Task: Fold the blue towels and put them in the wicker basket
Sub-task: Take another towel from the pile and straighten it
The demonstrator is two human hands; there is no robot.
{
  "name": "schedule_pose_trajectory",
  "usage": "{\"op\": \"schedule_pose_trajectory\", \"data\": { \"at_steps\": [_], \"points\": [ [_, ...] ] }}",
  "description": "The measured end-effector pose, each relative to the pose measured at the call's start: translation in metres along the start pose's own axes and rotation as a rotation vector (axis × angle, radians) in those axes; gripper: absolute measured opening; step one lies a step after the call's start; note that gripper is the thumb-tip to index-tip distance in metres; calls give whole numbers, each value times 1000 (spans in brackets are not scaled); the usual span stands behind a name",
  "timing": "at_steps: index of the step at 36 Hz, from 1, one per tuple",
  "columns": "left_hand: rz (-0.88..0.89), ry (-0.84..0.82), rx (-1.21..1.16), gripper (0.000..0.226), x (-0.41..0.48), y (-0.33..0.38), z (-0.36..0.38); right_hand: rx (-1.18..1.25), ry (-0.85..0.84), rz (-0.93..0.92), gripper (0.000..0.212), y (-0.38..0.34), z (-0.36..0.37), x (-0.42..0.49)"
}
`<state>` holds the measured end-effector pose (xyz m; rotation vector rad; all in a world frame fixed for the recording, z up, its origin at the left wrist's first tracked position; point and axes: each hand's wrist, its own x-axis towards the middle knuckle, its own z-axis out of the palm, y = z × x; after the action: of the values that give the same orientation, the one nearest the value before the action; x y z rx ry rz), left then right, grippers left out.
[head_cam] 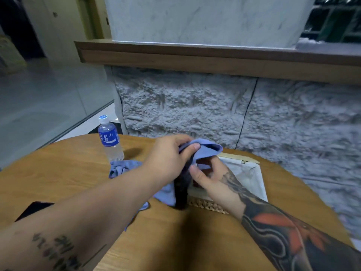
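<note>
My left hand (172, 153) pinches the top edge of a blue towel (207, 149) and lifts it above the table, so the cloth hangs down in a dark fold. Just below, my right hand (209, 177) has its fingers curled on the lower part of that same towel, over the wicker basket (252, 173). The basket has a white cloth lining and stands at the right of the table. A second blue towel (123, 167) lies crumpled on the table to the left, behind my left forearm.
A clear water bottle (110, 138) with a blue label stands at the table's far left. A dark phone (33, 209) lies near the left edge. The round wooden table (64, 169) sits against a rough stone wall with a wooden ledge.
</note>
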<state>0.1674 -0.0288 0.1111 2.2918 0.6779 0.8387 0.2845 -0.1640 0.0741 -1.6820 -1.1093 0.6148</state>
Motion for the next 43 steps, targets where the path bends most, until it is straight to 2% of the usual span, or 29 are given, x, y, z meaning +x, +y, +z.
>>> {"op": "schedule_pose_trajectory", "data": {
  "at_steps": [2,4,5,7,9,12,17,22,27,32,36,37,38,40,43],
  "points": [
    [16,-52,-67,20,-3,16,-1,143,4,39,76,-15,2,-3],
    [15,-61,-110,18,-5,29,-5,256,78,84,61,-28,3,-4],
    [17,-54,-106,17,-5,34,-7,262,133,81,57,-34,1,-3],
    [22,-36,-55,13,-4,44,-14,175,220,66,64,-43,-7,-2],
    [10,-16,-34,22,-3,55,-23,141,258,67,68,-49,-17,-4],
    [-10,-39,-20,30,-6,69,-37,160,279,34,52,-58,-35,-13],
    [8,-32,50,20,-15,89,-51,217,308,80,39,-77,-54,-29],
    [23,36,-22,15,-22,106,-61,121,402,-75,45,-96,-67,-43],
    [-48,84,-25,26,-29,115,-70,128,459,-135,52,-111,-82,-53],
    [-107,70,-145,25,-37,126,-69,297,359,4,58,-117,-86,-52],
    [-110,118,-95,22,-41,130,-67,341,258,16,18,-120,-92,-56],
    [-111,128,-101,18,-40,131,-67,347,242,7,16,-120,-92,-57],
    [-115,139,-100,14,-40,132,-67,340,235,2,23,-120,-92,-59],
    [-122,157,-75,11,-40,135,-67,274,232,4,49,-123,-91,-63],
    [-45,147,-58,12,-42,145,-63,144,150,-83,83,-128,-90,-70]
  ]
}}
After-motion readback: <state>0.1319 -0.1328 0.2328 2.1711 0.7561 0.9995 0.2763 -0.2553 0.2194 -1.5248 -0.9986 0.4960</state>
